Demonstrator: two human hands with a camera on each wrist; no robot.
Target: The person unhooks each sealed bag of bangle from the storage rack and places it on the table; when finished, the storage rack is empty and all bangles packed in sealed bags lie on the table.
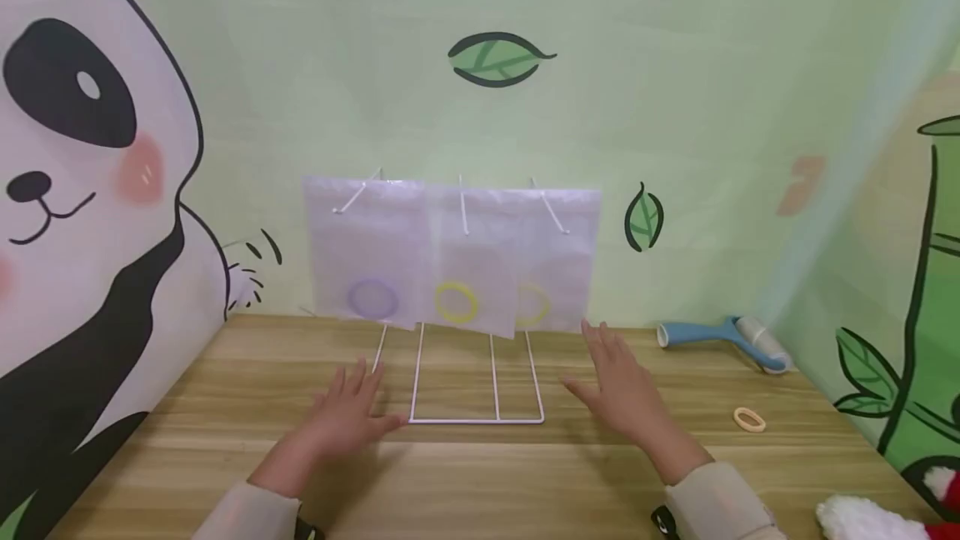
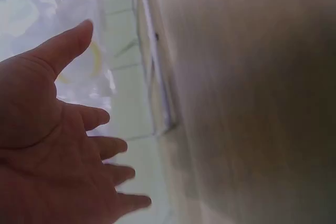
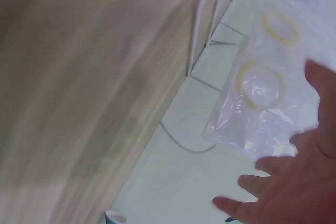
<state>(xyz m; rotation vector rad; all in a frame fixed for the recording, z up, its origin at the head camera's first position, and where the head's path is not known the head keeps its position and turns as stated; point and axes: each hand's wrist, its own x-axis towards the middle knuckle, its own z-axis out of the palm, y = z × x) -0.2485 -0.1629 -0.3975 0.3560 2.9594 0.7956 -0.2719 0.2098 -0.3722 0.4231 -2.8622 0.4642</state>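
A white wire rack (image 1: 480,421) stands on the wooden table, its hooks holding three translucent bags side by side. Through the left bag (image 1: 360,232) a purple ring (image 1: 350,298) shows; the middle bag (image 1: 480,257) has a yellow ring (image 1: 475,307), and the right bag (image 1: 566,273) a paler yellow one. My left hand (image 1: 337,415) is spread at the rack's front left, its thumb close to the base corner; whether it touches is unclear. To the right of the rack, my right hand (image 1: 621,386) is spread, fingertips near the right bag's lower corner. Both hands hold nothing.
A blue-handled lint roller (image 1: 693,334) lies at the back right of the table. In front of it is a small beige oval ring (image 1: 738,413). Something fluffy, white and red (image 1: 858,519), sits at the lower right corner. A printed panda backdrop (image 1: 525,132) rises behind.
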